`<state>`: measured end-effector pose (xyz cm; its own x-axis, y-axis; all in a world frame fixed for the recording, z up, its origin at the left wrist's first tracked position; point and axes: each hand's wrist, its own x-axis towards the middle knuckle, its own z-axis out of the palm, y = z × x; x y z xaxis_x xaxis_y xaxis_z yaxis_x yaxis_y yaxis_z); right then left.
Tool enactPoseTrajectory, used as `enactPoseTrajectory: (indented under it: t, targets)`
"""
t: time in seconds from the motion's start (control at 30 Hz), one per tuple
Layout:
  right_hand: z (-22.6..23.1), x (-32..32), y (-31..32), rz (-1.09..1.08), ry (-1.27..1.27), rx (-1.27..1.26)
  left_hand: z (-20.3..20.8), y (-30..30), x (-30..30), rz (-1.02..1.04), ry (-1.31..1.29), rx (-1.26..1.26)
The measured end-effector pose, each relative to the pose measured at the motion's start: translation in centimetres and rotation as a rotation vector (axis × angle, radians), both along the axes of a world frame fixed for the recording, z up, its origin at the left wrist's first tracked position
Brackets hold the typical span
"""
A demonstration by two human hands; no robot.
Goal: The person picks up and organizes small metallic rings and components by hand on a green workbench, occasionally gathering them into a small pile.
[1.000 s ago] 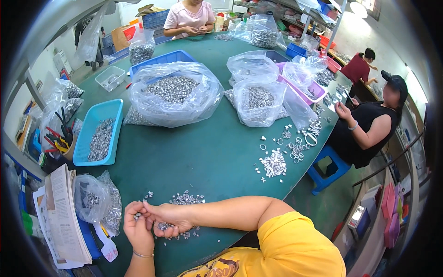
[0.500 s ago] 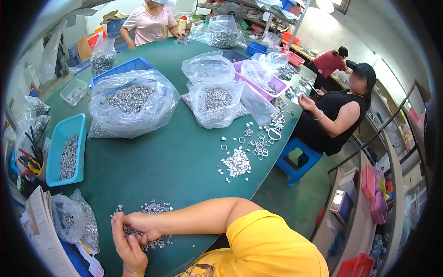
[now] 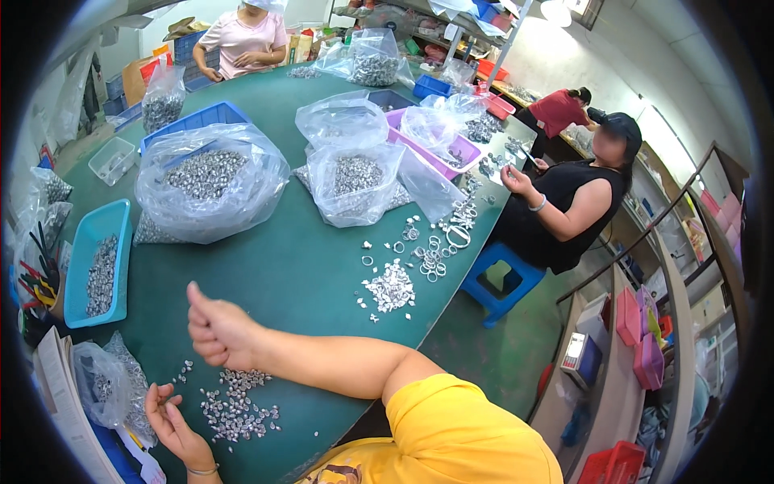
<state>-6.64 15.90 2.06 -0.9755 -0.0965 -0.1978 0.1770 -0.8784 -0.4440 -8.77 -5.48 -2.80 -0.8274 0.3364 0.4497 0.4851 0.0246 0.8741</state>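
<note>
My right hand is raised above the green table, fingers curled into a fist with the thumb sticking up. Whatever its palm may contain is hidden. Below it lies a loose pile of small silvery metal pieces, with a few strays to the left. My left hand, a thin bracelet at its wrist, is low beside the pile, palm turned up and fingers loosely bent and apart; nothing shows in it. Close to its left stands a clear plastic bag of silvery pieces.
A turquoise tray and a large clear bag hold similar pieces. White pieces and rings lie towards the right edge. A co-worker in black sits there; another in pink is at the far side.
My hands have come apart: the right lifted up and away from the pile, the left moved down and left. The pile is now exposed. The far co-worker's hand has drawn back.
</note>
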Motion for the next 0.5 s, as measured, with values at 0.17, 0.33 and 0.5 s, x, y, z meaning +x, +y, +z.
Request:
enactPoseTrajectory:
  t: [0.17, 0.33, 0.5]
  targets:
    - [1.1, 3.9, 6.3, -0.276, -0.052, 0.110, 0.2, 0.2, -0.1, 0.008, -0.039, -0.010]
    - [2.9, 12.0, 12.7, -0.701, -0.182, 0.404, 0.0, 0.6, -0.2, -0.002, -0.087, 0.005]
    - [2.1, 20.1, 21.6, -1.300, -0.339, 0.909, 0.0, 0.1, -0.6, 0.014, -0.084, 0.000]
